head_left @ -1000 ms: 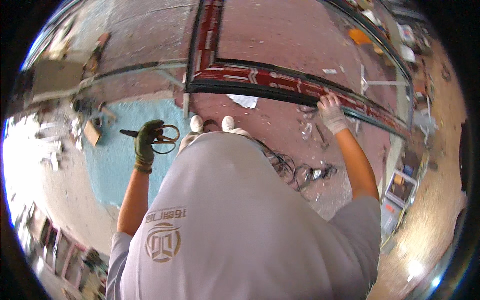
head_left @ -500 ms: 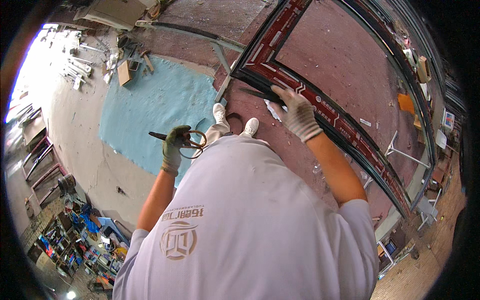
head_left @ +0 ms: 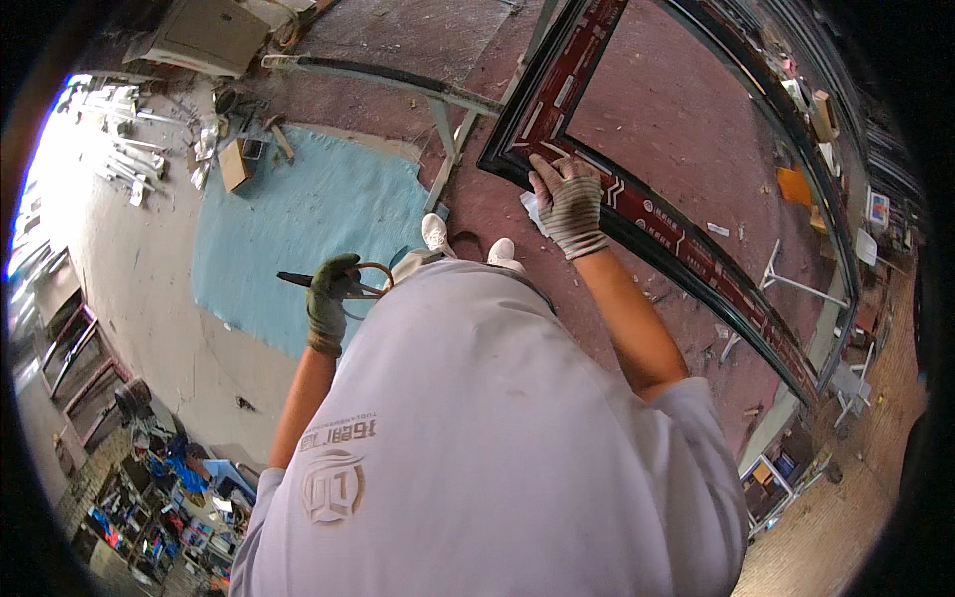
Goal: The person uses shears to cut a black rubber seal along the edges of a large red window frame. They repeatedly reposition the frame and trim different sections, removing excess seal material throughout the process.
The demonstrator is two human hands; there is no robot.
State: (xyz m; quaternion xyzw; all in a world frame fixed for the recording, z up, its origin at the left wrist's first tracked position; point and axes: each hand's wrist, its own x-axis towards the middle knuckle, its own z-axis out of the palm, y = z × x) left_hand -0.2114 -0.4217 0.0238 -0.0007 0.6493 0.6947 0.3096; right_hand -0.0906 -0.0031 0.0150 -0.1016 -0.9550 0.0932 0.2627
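Scissors (head_left: 374, 280) with large ring handles are in my left hand (head_left: 329, 292), which wears a greenish glove. Their dark blades point left, past my fingers, and part of the handles is hidden behind the hand. My right hand (head_left: 574, 207), in a striped grey glove, is on the near edge of a large dark window frame (head_left: 686, 245), close to its left corner. Its fingers are bent and pressed together on the black edging and the red film. The palm side is hidden.
A blue sheet (head_left: 298, 219) lies on the floor left of my feet, with a cardboard box (head_left: 234, 165) at its far edge. A metal support bar (head_left: 383, 75) runs beyond it. Tools and boxes (head_left: 169, 497) clutter the lower left. A white stand (head_left: 796, 284) shows through the frame.
My right hand has moved up and left along the frame toward its corner. The dark strip that stuck out under it no longer shows there. My left hand has shifted slightly left with the scissors.
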